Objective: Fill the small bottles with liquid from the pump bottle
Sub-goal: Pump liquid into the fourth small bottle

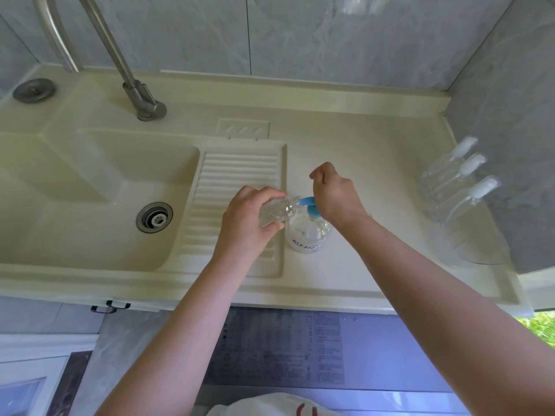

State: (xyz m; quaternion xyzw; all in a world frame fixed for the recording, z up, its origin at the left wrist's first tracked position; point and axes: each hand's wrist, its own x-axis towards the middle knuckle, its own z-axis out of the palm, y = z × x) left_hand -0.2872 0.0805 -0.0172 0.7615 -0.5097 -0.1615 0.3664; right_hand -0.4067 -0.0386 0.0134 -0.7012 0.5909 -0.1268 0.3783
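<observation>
Pump bottle (307, 235), clear with a blue pump head (312, 209) and a printed label low on its side, stands upright on the cream worktop (345, 151) just right of the ribbed draining board (237, 181), near the middle of the frame. The right hand (335, 195) sits on top of the pump head with its fingers curled into a loose fist; whether they wrap the head or only press it cannot be told. The left hand (250, 216) grips a small clear bottle (277, 211), tilted so its open neck points right and meets the blue spout. The two hands are close together but not touching each other, with the spout between them.

At the right edge of the frame, well apart from the hands, three more small bottles (456, 181) with white pump tops stand in a row against the grey tiled wall. Left of the draining board lies the sink basin (90, 181) with its metal drain (154, 217), and a steel tap (144, 100) rises at the upper left. A white cloth with red marks (270, 405) shows at the bottom edge.
</observation>
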